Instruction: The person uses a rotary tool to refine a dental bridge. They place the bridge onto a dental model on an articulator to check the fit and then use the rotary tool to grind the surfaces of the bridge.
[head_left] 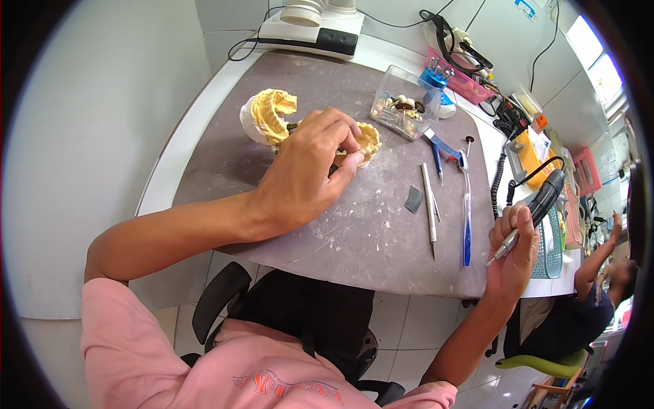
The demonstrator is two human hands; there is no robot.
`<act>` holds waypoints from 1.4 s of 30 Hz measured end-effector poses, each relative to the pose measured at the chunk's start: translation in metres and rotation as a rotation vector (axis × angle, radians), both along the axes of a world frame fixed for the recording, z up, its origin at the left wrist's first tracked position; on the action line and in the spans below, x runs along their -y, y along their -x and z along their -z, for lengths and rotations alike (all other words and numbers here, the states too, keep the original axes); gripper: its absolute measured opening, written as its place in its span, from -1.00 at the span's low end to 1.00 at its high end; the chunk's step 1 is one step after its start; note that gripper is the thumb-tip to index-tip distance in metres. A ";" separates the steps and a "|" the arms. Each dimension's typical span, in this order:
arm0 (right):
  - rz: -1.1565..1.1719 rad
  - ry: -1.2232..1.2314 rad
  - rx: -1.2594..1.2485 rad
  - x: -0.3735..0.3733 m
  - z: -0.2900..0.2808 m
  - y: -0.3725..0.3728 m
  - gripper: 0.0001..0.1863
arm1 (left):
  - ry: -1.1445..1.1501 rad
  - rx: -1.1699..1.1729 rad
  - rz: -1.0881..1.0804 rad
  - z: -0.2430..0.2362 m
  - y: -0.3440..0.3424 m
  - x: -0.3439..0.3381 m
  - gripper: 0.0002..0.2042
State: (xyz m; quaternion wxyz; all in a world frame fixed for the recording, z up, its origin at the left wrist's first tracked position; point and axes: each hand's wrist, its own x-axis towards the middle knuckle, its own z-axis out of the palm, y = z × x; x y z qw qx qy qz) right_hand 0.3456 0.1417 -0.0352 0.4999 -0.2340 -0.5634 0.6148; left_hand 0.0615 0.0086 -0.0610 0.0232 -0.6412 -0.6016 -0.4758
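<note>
A pair of yellow and white dental casts stands opened out on the table. The left cast (269, 116) is tipped up, showing its curved arch. The right cast (370, 138) lies flatter, partly covered by my left hand (310, 163). The thumb and fingers of that hand are pinched together at the right cast's near edge; whatever they hold is too small or hidden. In my right hand (514, 242) is a black and silver dental handpiece (538, 208), gripped with its thin tip pointing down to the left, off the table's right side and apart from the casts.
A clear box (407, 102) of polishing bits stands at the back. Nearer lie a white-handled carving tool (428, 204), a blue-handled brush (466, 232) and a grey square (413, 200). Baskets (545, 252) line the right. Behind is a microscope-like device (313, 31). Another person (565, 313) sits far right.
</note>
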 end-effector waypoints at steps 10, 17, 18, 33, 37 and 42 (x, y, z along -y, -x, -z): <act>0.001 -0.020 0.060 0.024 0.003 0.024 -0.71 | 0.021 0.015 -0.014 -0.001 0.000 0.002 -0.90; -0.211 0.049 -0.186 0.039 0.014 0.034 -0.66 | -0.108 0.018 0.026 -0.006 -0.001 0.008 -0.91; -0.274 0.052 -0.238 0.039 0.018 0.031 -0.71 | -0.179 -0.029 0.048 -0.007 0.000 0.011 -0.89; 0.073 -0.219 0.162 0.099 0.024 0.078 -0.67 | 0.389 0.641 0.603 -0.012 -0.021 0.014 -0.79; 0.112 -0.205 0.232 0.099 0.024 0.078 -0.69 | 0.403 0.867 0.675 -0.007 -0.018 0.012 -0.78; 0.350 -0.306 0.147 0.106 0.033 0.089 -0.44 | 0.443 1.144 0.660 -0.005 -0.018 0.013 -0.83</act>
